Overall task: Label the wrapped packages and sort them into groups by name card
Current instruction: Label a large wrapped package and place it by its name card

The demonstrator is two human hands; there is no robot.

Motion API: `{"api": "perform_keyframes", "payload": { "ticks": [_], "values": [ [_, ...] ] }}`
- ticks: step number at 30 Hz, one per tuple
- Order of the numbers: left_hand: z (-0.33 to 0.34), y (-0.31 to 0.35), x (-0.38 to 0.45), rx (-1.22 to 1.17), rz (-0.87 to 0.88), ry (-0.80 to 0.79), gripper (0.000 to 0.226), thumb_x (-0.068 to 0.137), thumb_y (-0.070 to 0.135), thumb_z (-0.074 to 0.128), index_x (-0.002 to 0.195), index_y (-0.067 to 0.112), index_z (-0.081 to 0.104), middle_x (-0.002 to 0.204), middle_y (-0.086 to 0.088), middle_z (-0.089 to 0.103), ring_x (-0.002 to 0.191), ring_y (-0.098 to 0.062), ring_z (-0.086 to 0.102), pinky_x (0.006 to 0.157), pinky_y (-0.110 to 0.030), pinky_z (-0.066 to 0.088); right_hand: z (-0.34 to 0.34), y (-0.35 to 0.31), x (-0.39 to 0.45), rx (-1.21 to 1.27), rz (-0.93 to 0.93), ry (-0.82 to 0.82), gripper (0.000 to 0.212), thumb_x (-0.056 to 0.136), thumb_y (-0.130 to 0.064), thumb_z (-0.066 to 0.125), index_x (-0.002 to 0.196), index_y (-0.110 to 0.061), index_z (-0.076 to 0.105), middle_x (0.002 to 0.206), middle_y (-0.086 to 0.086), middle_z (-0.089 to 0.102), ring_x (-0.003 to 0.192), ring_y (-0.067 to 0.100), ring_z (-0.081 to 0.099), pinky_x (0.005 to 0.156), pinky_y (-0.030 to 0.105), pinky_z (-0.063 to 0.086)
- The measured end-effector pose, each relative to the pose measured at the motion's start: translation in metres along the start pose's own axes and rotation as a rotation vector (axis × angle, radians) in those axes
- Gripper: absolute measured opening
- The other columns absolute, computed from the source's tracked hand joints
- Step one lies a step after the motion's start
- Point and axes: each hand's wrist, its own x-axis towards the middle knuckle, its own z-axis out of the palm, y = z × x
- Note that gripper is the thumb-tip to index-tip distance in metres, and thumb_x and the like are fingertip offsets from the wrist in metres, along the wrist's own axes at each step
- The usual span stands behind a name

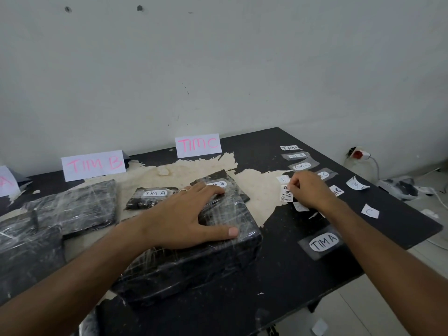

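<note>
2 bare hands work over a black table (291, 275) whose top is peeled to pale patches. The left hand (186, 214) lies flat, fingers spread and straight, on a large black package (194, 260) wrapped in clear film near the front edge. Just behind it sits a package labelled TIM B (219, 184) – the fingertips reach toward that label – and to its left a smaller package labelled TIM A (155, 193). More wrapped packages (72, 209) lie at the left. The right hand (309, 190) pinches a curled paper label (287, 194) between thumb and fingers, low over the table among loose labels; its lettering is partly hidden. A larger TIM A sticker (323, 242) lies near the right forearm, and other small labels (300, 166) run toward the back. Against the wall stand 2 readable name cards – TIM B card (93, 164) and TIM C card (198, 145) – plus a 3rd card (7, 181) cut off at the left edge
</note>
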Motion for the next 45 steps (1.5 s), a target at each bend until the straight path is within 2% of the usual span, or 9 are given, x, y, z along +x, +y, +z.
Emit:
{"api": "perform_keyframes", "payload": {
  "ticks": [5, 12, 18, 26, 29, 33, 36, 42, 45],
  "values": [
    [0.000, 0.000, 0.000, -0.011, -0.007, -0.011, 0.098, 0.074, 0.096, 0.046, 0.154, 0.043, 0.023, 0.152, 0.021, 0.035, 0.131, -0.005, 0.043, 0.114, -0.042, 0.039, 0.003, -0.001, -0.003, 0.077, 0.013, 0.026, 0.018, 0.101, -0.017, 0.053, 0.090, -0.009, 0.064, 0.096, 0.006, 0.067, 0.088, 0.023, 0.061, 0.080, 0.043, 0.053],
    [0.001, -0.001, 0.001, -0.025, 0.002, -0.003, 0.099, 0.074, 0.096, 0.045, 0.154, 0.042, 0.024, 0.154, 0.020, 0.034, 0.134, -0.005, 0.042, 0.115, -0.040, 0.038, -0.004, -0.012, -0.006, 0.289, -0.017, 0.093, 0.011, 0.103, -0.022, 0.055, 0.097, -0.020, 0.064, 0.094, -0.008, 0.065, 0.083, 0.002, 0.058, 0.063, 0.020, 0.039],
    [-0.002, 0.000, 0.003, -0.033, 0.022, 0.051, 0.100, 0.073, 0.096, 0.039, 0.153, 0.038, 0.031, 0.151, 0.018, 0.039, 0.128, -0.001, 0.042, 0.111, -0.035, 0.039, -0.020, -0.040, -0.013, 0.404, -0.105, 0.142, 0.009, 0.101, -0.023, 0.061, 0.094, -0.021, 0.067, 0.091, -0.010, 0.069, 0.081, 0.003, 0.062, 0.065, 0.019, 0.044],
    [-0.013, -0.011, 0.009, -0.238, -0.027, 0.429, 0.043, 0.086, 0.065, 0.067, 0.120, 0.039, 0.064, 0.101, 0.023, 0.069, 0.089, 0.006, 0.062, 0.066, -0.009, 0.041, -0.048, -0.097, -0.040, 0.739, -0.157, 0.071, 0.007, 0.088, -0.024, 0.079, 0.088, -0.022, 0.073, 0.079, -0.004, 0.077, 0.074, 0.006, 0.071, 0.066, 0.016, 0.054],
    [-0.019, -0.019, 0.004, -0.324, -0.082, 0.402, 0.043, 0.084, 0.067, 0.069, 0.116, 0.038, 0.067, 0.096, 0.024, 0.072, 0.084, 0.001, 0.067, 0.066, -0.015, 0.045, -0.049, -0.120, -0.051, 0.857, -0.186, -0.043, 0.010, 0.087, -0.019, 0.081, 0.094, -0.020, 0.073, 0.081, -0.002, 0.078, 0.075, 0.005, 0.071, 0.070, 0.017, 0.052],
    [-0.022, -0.024, -0.008, -0.454, -0.084, 0.354, 0.047, 0.075, 0.074, 0.071, 0.099, 0.034, 0.075, 0.089, 0.021, 0.075, 0.079, -0.001, 0.070, 0.062, -0.009, 0.048, -0.038, -0.151, -0.064, 0.910, -0.231, -0.197, 0.017, 0.090, -0.017, 0.078, 0.105, -0.024, 0.073, 0.087, 0.002, 0.078, 0.086, 0.016, 0.073, 0.088, 0.039, 0.056],
    [-0.024, -0.031, -0.017, -0.540, -0.074, 0.389, 0.026, 0.081, 0.051, 0.081, 0.087, 0.026, 0.078, 0.082, 0.004, 0.078, 0.071, -0.017, 0.071, 0.062, -0.021, 0.051, -0.030, -0.168, -0.071, 0.906, -0.249, -0.241, 0.015, 0.092, -0.018, 0.076, 0.107, -0.023, 0.074, 0.091, 0.002, 0.078, 0.094, 0.021, 0.075, 0.099, 0.047, 0.055],
    [-0.033, -0.040, -0.039, -0.611, -0.095, 0.376, 0.009, 0.082, 0.035, 0.076, 0.087, 0.030, 0.082, 0.084, -0.017, 0.076, 0.074, -0.049, 0.063, 0.073, -0.062, 0.053, -0.034, -0.185, -0.083, 0.752, -0.342, -0.293, 0.013, 0.090, -0.033, 0.075, 0.082, -0.022, 0.075, 0.070, -0.004, 0.075, 0.058, 0.008, 0.060, 0.068, 0.032, 0.048],
    [-0.034, -0.045, -0.049, -0.550, -0.095, 0.316, 0.005, 0.091, 0.032, 0.077, 0.089, 0.035, 0.081, 0.077, -0.006, 0.077, 0.062, -0.031, 0.061, 0.060, -0.042, 0.049, -0.038, -0.188, -0.087, 0.615, -0.403, -0.357, 0.019, 0.092, -0.040, 0.073, 0.081, -0.025, 0.076, 0.072, -0.008, 0.074, 0.060, 0.010, 0.062, 0.069, 0.032, 0.050]
  ]
}}
